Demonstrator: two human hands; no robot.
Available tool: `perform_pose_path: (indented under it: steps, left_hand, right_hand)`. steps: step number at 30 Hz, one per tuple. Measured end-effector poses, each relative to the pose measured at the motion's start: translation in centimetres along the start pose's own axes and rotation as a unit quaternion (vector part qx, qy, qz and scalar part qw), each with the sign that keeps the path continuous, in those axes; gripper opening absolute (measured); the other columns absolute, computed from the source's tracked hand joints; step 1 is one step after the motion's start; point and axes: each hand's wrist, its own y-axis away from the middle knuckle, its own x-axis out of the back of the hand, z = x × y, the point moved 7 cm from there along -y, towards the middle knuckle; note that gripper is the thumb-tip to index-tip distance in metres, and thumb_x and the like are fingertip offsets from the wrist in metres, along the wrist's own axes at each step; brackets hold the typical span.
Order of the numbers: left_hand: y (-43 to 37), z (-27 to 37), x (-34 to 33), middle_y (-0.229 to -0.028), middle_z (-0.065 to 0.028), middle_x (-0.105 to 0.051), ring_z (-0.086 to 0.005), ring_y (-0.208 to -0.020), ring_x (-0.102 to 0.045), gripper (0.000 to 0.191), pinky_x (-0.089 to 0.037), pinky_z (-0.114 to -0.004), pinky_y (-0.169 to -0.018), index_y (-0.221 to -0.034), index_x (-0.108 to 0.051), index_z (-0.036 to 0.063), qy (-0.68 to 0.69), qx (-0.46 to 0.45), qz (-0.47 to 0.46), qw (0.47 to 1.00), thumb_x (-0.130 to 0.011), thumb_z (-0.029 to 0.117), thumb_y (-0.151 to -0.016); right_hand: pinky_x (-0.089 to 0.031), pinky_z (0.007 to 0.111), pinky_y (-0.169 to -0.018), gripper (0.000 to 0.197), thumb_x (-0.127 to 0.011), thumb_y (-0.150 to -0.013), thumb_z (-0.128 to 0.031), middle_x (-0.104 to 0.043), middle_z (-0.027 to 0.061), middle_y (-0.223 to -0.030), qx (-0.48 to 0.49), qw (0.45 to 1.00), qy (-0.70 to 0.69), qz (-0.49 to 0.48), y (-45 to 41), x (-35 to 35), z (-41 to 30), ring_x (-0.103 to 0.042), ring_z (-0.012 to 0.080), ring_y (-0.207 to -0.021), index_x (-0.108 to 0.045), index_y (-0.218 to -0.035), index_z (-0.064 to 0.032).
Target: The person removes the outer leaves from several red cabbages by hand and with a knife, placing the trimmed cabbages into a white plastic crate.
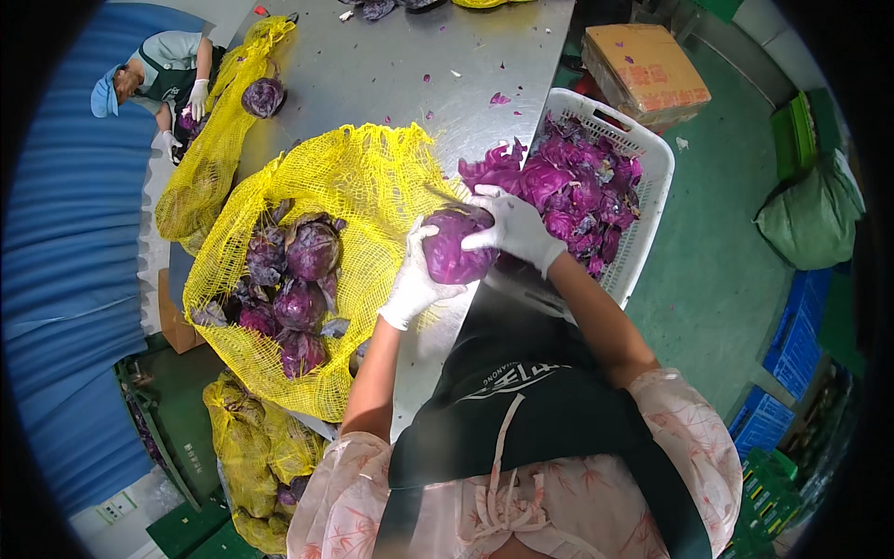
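Between my two white-gloved hands is a red cabbage point(455, 246), held over the edge of a steel table point(391, 63). My left hand point(413, 283) cups its left side and underside. Across its upper right lies my right hand point(513, 227), thumb against the cabbage, fingers beside loose purple leaves point(492, 170). To the left, a yellow mesh bag point(377, 175) lies spread open with several red cabbages point(300, 305) in it. A white plastic basket point(646, 241) at the table's right side is heaped with torn cabbage leaves point(569, 185).
A co-worker point(167, 84) in gloves handles cabbage across the table, near another yellow mesh bag point(202, 175) and a lone cabbage point(263, 97). Behind the basket stands a cardboard box point(642, 70). Filled mesh bags point(258, 440) lie below left. Blue crates point(796, 335) line the right.
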Motion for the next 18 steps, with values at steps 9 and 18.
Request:
perform_pose_path:
  steps: [9, 18]
  left_hand:
    - [-1.0, -2.5, 3.0, -0.129, -0.0116, -0.046, -0.0269, -0.121, -0.044, 0.095, -0.037, -0.040, -0.104, -0.131, -0.039, 0.0101, 0.226, 0.023, 0.018, 0.974, -0.088, 0.018, -0.050]
    - [-1.9, 0.2, 1.3, -0.134, -0.0128, -0.048, -0.0264, -0.122, -0.048, 0.073, -0.040, -0.040, -0.105, -0.137, -0.036, 0.0007, 0.665, 0.073, 0.074, 0.739, -0.070, 0.011, -0.073]
  right_hand:
    - [-0.051, 0.039, -0.077, 0.033, -0.061, -0.072, -0.021, -0.066, 0.0205, -0.088, -0.175, 0.971, -0.164, -0.021, -0.8, 1.9, 11.8, -0.064, 0.0330, -0.082, -0.068, -0.101, -0.0063]
    - [-0.046, 0.036, -0.093, 0.084, -0.080, -0.063, -0.041, -0.058, 0.0176, -0.118, -0.101, 0.967, 0.205, 0.115, 2.8, 14.0, 10.7, -0.057, 0.0304, -0.110, -0.048, -0.132, -0.0041]
